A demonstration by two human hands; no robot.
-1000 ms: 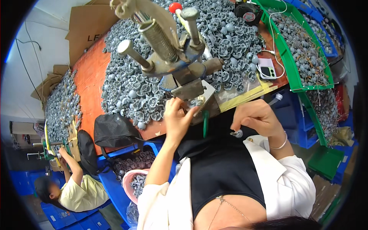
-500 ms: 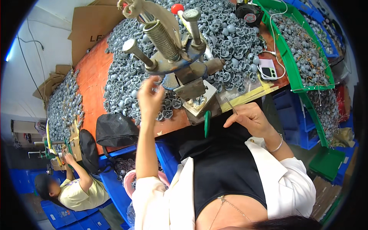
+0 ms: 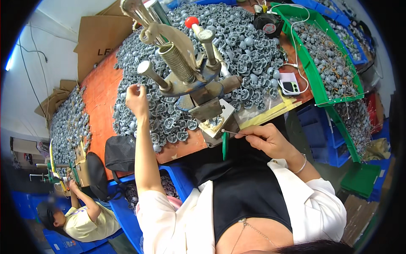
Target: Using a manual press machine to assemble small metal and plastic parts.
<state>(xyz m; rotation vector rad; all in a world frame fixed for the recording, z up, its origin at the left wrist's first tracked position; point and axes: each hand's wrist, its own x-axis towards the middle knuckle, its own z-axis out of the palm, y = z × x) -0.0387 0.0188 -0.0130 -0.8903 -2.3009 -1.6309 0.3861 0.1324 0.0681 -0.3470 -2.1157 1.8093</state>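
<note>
Here the person's left hand [image 3: 137,100] is hovering over the left side of the heap of grey plastic pieces [image 3: 165,120], fingers curling and thumb almost meeting forefinger — whether they are gripping a piece, it's impossible to tell. Over on the other side, the right hand [image 3: 270,142] is closing in a pinch around a thin metal rod [image 3: 234,133], which is pointing left, its tip appearing beside the green loop [image 3: 225,146] at the front of the press [image 3: 192,87] — and a co-worker [image 3: 86,220] is sitting far left.
</note>
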